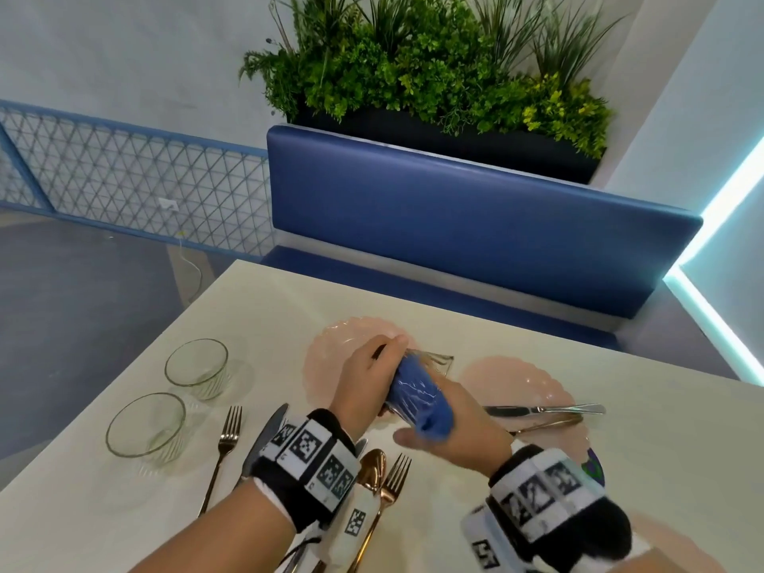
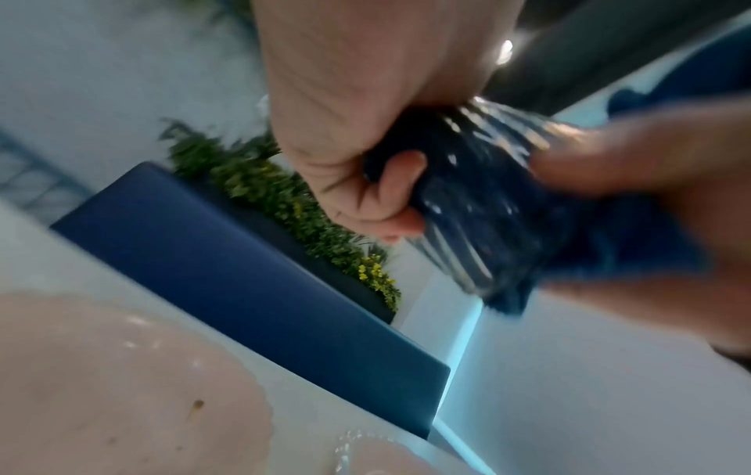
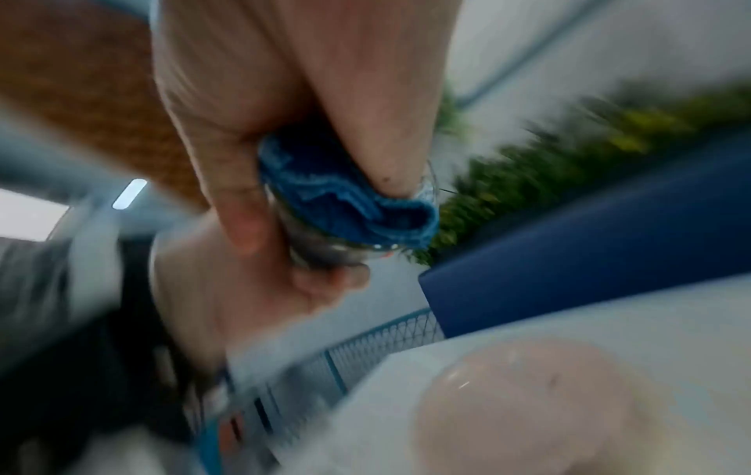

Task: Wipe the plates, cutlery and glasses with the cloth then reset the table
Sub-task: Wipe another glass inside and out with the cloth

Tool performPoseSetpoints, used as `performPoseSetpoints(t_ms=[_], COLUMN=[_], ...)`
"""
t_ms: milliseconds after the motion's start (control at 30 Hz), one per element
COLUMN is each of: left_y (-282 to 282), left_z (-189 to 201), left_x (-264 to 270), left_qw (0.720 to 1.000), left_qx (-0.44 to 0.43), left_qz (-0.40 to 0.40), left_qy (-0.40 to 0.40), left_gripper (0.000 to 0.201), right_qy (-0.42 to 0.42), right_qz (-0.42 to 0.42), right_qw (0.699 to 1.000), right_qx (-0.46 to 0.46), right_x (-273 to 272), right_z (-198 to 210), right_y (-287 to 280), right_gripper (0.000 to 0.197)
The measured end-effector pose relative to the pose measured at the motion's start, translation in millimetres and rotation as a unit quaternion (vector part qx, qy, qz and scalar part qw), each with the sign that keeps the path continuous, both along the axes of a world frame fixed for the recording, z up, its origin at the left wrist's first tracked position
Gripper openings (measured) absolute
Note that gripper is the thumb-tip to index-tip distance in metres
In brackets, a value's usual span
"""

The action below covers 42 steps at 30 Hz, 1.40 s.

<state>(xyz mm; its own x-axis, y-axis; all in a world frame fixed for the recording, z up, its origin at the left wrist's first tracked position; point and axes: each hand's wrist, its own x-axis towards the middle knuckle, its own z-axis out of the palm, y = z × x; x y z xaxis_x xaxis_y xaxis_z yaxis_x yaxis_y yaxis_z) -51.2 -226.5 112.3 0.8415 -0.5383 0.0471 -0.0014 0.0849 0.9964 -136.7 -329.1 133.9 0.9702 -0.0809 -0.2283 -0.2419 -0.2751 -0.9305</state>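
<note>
My left hand (image 1: 372, 378) grips a ribbed clear glass (image 1: 439, 361), held tilted above the table (image 1: 661, 448) between two pink plates. A blue cloth (image 1: 417, 397) fills the glass and bulges out of its mouth. My right hand (image 1: 450, 428) pinches the cloth at that mouth. In the left wrist view my left fingers (image 2: 390, 192) curl round the glass (image 2: 479, 212). The blurred right wrist view shows my right thumb and finger pinching the cloth (image 3: 349, 205) at the rim of the glass (image 3: 325, 250).
Two empty glasses (image 1: 197, 368) (image 1: 144, 425) stand at the left. A fork (image 1: 225, 442), a knife (image 1: 266, 438), a copper spoon (image 1: 372, 469) and another fork (image 1: 392, 477) lie near me. Cutlery (image 1: 541, 409) rests on the right pink plate (image 1: 533, 382). The other plate (image 1: 330, 349) lies beyond my left hand. A blue bench (image 1: 454, 217) faces me.
</note>
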Motion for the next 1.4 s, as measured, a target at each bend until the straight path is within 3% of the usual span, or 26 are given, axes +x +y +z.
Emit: performPoseSetpoints(t_ms=[33, 100, 133, 167, 267, 333, 400, 533, 633, 700, 767, 800, 833, 900, 967, 1033, 1067, 1133, 1267, 1333, 1400], left_y=[2, 6, 10, 14, 29, 31, 27, 20, 25, 22, 13, 10, 8, 8, 11, 12, 13, 17, 22, 20, 18], left_z=[1, -2, -4, -4, 0, 9, 16, 21, 21, 18, 16, 18, 19, 23, 22, 17, 12, 5, -3, -13, -19], left_x=[-4, -9, -11, -10, 0, 4, 2, 2, 6, 6, 2, -3, -6, -15, -26, -33, -34, -33, -37, -35, -36], left_qw=[0.999, 0.992, 0.991, 0.993, 0.986, 0.949, 0.921, 0.923, 0.940, 0.965, 0.984, 0.989, 0.992, 0.995, 0.992, 0.979, 0.966, 0.939, 0.937, 0.951, 0.968], left_qx=[-0.026, -0.043, -0.037, -0.021, 0.067, 0.078, 0.040, -0.015, -0.025, -0.042, -0.067, -0.072, -0.076, -0.093, -0.100, -0.083, -0.067, -0.040, -0.053, -0.043, -0.029], left_qz=[0.009, -0.007, -0.023, -0.039, -0.155, -0.273, -0.325, -0.280, -0.203, -0.126, -0.047, -0.012, 0.015, 0.033, -0.012, -0.041, -0.036, -0.036, -0.028, -0.018, -0.020], left_qy=[-0.045, -0.118, -0.123, -0.106, 0.016, 0.141, 0.212, 0.265, 0.272, 0.226, 0.161, 0.128, 0.095, 0.024, -0.072, -0.184, -0.246, -0.339, -0.345, -0.307, -0.250], left_gripper=[0.018, 0.018, 0.022, 0.023, 0.032, 0.050, 0.055, 0.048, 0.049, 0.053, 0.065, 0.068, 0.064, 0.046, 0.064, 0.081, 0.087, 0.095, 0.092, 0.091, 0.090], right_qy=[-0.011, -0.032, -0.045, -0.055, -0.071, -0.074, -0.080, -0.166, -0.240, -0.261, -0.245, -0.218, -0.200, -0.145, -0.122, -0.089, -0.079, -0.057, 0.022, 0.042, 0.050], right_qz=[-0.020, -0.059, -0.073, -0.073, -0.061, -0.018, -0.002, -0.169, -0.245, -0.186, -0.011, 0.003, -0.033, -0.149, -0.189, -0.189, -0.175, -0.158, -0.139, -0.164, -0.209], right_qw=[0.993, 0.943, 0.926, 0.928, 0.977, 0.988, 0.989, 0.968, 0.931, 0.941, 0.960, 0.971, 0.977, 0.964, 0.918, 0.876, 0.865, 0.883, 0.881, 0.879, 0.895], right_qx=[0.114, 0.326, 0.368, 0.360, 0.194, 0.136, 0.123, 0.079, 0.127, 0.113, 0.135, 0.103, 0.071, 0.169, 0.326, 0.435, 0.464, 0.437, 0.452, 0.446, 0.391], right_x=[-2, -4, -5, -4, -4, -5, 1, 14, 10, 8, 3, -1, -4, -10, -4, 1, 4, 6, 10, 10, 11], right_z=[0, -1, -4, 0, 8, 15, 19, 13, 9, 16, 15, 10, 4, 0, 5, 10, 11, 7, -2, -10, -18], right_y=[-2, -8, -12, -14, -20, -22, -19, -15, -22, -17, 3, 14, 18, 17, 9, 3, 2, 1, 0, -2, -5], right_gripper=[0.040, 0.049, 0.050, 0.044, 0.025, 0.023, 0.024, 0.031, 0.068, 0.081, 0.067, 0.071, 0.077, 0.077, 0.055, 0.063, 0.065, 0.058, 0.069, 0.050, 0.031])
